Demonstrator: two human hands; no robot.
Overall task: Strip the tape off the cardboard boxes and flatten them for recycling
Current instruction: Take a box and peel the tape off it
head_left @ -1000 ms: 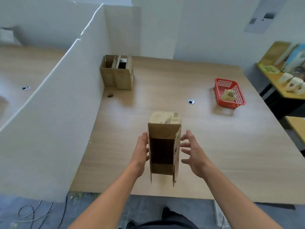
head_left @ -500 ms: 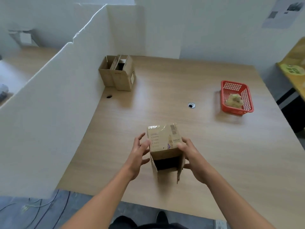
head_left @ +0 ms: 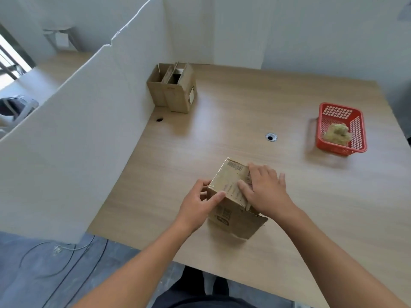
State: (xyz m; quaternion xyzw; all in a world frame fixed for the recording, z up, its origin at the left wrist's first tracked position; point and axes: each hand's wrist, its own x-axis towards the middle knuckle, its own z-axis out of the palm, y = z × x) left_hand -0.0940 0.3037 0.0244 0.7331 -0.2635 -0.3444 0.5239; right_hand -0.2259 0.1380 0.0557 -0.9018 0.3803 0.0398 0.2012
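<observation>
Left hand grips box at left corner, thumb on top. Right hand flat on top, covering its right edge.

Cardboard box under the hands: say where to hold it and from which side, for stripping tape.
Hold the cardboard box by its left wall, coming from the left, where the left hand clamps the corner. The taped face points up, so a side grip leaves it free for the right hand.
</observation>
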